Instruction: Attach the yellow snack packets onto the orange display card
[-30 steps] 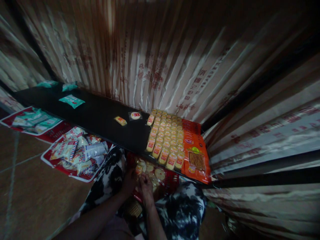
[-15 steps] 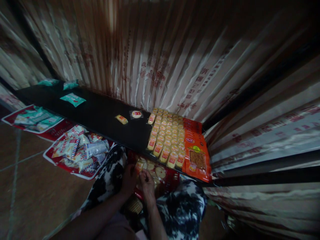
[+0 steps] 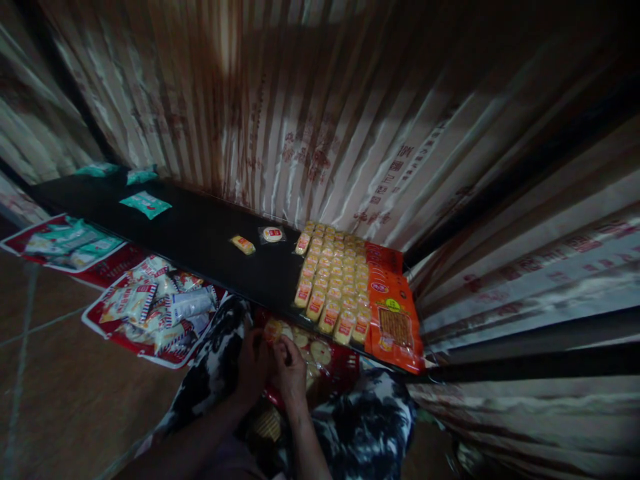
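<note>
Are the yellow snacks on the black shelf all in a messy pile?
No, the yellow snacks lie in neat rows on the black shelf, beside an orange packet.

head cam | 1 view | looks forward-down | near lap, black shelf (image 3: 200, 233) ahead

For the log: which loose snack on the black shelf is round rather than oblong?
The round snack, in clear wrap, nearest the yellow rows; the oblong snack lies left.

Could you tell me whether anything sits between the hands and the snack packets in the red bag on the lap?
Nothing visible does: the left hand and right hand are already on the packets in the red bag.
</note>
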